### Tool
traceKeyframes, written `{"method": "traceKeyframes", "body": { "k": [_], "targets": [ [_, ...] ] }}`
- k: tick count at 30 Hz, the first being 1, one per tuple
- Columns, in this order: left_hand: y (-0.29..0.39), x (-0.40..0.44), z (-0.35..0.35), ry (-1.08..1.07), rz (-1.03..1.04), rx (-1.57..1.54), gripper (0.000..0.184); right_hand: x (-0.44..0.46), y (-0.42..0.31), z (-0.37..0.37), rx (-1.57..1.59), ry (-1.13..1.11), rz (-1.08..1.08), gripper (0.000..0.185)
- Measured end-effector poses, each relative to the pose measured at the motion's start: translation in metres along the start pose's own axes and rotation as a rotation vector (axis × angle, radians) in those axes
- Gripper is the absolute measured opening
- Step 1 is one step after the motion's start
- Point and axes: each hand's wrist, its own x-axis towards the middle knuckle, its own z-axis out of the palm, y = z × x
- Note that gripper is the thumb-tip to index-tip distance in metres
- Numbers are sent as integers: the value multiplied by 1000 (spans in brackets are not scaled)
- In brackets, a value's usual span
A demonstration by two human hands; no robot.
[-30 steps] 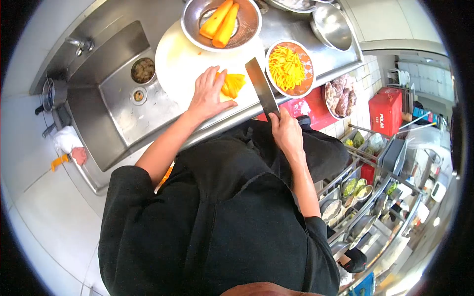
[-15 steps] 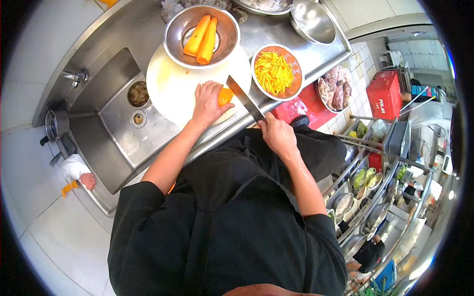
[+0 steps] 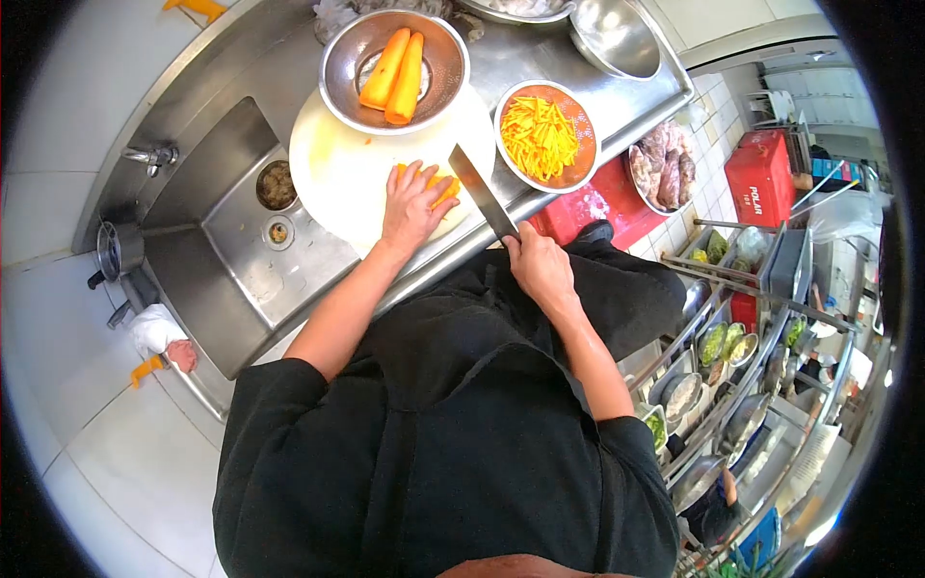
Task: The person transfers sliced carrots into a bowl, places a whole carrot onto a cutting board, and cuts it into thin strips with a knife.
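My left hand (image 3: 411, 207) lies over the orange carrot pieces (image 3: 445, 191) on the round white cutting board (image 3: 328, 183), its fingers spread. It covers part of the pieces, so their exact cut is hidden. My right hand (image 3: 542, 265) is closed around the handle of a kitchen knife (image 3: 482, 196). The broad blade points up and left over the board's right side, just apart from the carrot pieces. Beyond my left hand, a steel colander (image 3: 448, 72) holds two peeled carrots (image 3: 395, 77). Right of the blade is a perforated bowl (image 3: 583, 159) of carrot strips (image 3: 540, 138).
The steel sink (image 3: 241, 260) lies left of the board, with a faucet (image 3: 151, 157) behind it. Steel bowls (image 3: 617, 39) stand at the back of the counter. A basin of raw meat (image 3: 662, 169) sits on a red surface (image 3: 621, 207) at the right, near a metal rack (image 3: 742, 289).
My left hand's fingers have spread out over the carrot, which now shows as fanned pieces on both sides of the hand. The knife stays in my right hand, nearly in place.
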Motion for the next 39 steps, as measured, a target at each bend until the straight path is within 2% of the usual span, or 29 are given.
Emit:
{"method": "traceKeyframes", "body": {
  "k": [4,7,10,22,25,28,31,37,39],
  "targets": [
    [14,-2,-26,24,-25,51,65,-3,-1,5,8,-19,19,27],
    [-15,-13,-46,133,-58,-78,69,-5,0,4,24,-9,4,27],
    [-36,-34,-76,18,-104,-129,70,-2,3,5,32,-10,-13,28],
    [-9,-26,-67,37,-41,-81,53,0,1,11,44,-54,10,29],
    [-16,-10,-77,-48,66,-96,56,0,2,13,48,-44,0,29],
    [-35,5,-78,-360,104,-64,57,0,4,14,42,-36,-22,29],
    [-42,9,-79,-474,85,-97,55,1,6,15,55,-26,-28,28],
    [-50,-17,-69,-374,157,-95,52,-1,6,18,70,-21,-21,29],
    [-43,-20,-65,-368,174,-3,53,0,6,17,69,-22,-23,29]
  ]
}}
